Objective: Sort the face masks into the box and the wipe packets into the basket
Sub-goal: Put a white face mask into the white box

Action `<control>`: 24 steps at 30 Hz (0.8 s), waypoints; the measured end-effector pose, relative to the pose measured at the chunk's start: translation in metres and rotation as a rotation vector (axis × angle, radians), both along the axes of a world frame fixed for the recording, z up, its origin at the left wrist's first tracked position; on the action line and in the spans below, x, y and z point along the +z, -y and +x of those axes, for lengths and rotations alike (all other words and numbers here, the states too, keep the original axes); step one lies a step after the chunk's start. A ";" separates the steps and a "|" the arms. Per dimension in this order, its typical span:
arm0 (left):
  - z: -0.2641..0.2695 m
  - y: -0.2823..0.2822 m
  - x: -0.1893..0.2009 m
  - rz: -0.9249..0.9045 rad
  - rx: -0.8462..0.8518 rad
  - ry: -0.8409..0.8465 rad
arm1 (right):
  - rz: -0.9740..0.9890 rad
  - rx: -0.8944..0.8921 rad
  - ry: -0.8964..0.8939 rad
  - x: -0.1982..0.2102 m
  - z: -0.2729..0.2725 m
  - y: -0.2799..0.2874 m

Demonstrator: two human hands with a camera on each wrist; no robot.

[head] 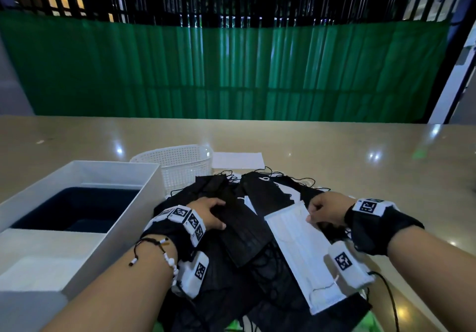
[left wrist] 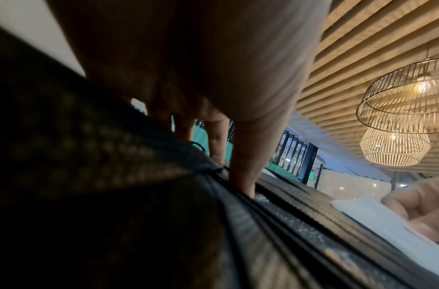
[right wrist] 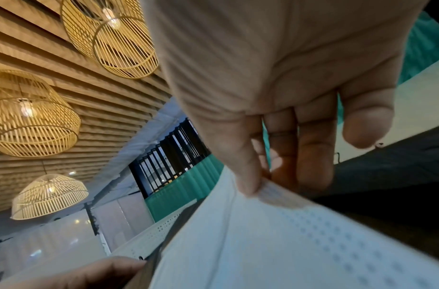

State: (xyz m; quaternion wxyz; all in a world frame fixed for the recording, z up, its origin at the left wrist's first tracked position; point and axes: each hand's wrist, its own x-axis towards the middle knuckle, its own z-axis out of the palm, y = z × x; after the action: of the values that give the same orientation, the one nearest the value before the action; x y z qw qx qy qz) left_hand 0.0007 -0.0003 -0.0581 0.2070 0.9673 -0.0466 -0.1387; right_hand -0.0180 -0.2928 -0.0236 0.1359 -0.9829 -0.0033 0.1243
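Note:
A heap of black face masks (head: pixel 270 190) covers the table in front of me. My left hand (head: pixel 221 214) grips one black mask (head: pixel 244 236) on top of the heap, fingers on its far edge and thumb on its near side; in the left wrist view the fingers (left wrist: pixel 240 176) dig into the dark pleats (left wrist: pixel 275 224). My right hand (head: pixel 310 215) pinches the far corner of a white face mask (head: pixel 301 251) that lies slanted over the heap. The pinch (right wrist: pixel 255 187) on the white mask (right wrist: pixel 275 244) is plain in the right wrist view.
A white box (head: pixel 144 202) with a dark inside stands at the left. Behind the heap is a white perforated basket (head: pixel 180 164), with a flat white packet or sheet (head: pixel 237 160) to its right. Loose ear loops trail around the heap. Bare tabletop (head: pixel 360 171) lies to the right.

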 end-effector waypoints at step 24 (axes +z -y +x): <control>-0.024 0.033 0.029 -1.143 0.089 -0.150 | 0.948 -0.011 0.162 0.041 0.010 -0.070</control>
State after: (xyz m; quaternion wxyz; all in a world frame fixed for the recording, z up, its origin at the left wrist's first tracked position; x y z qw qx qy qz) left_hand -0.0230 -0.0330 -0.0294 0.7049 0.6905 -0.0586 -0.1510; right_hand -0.0076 -0.2229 0.0176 0.5690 -0.8192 -0.0649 0.0313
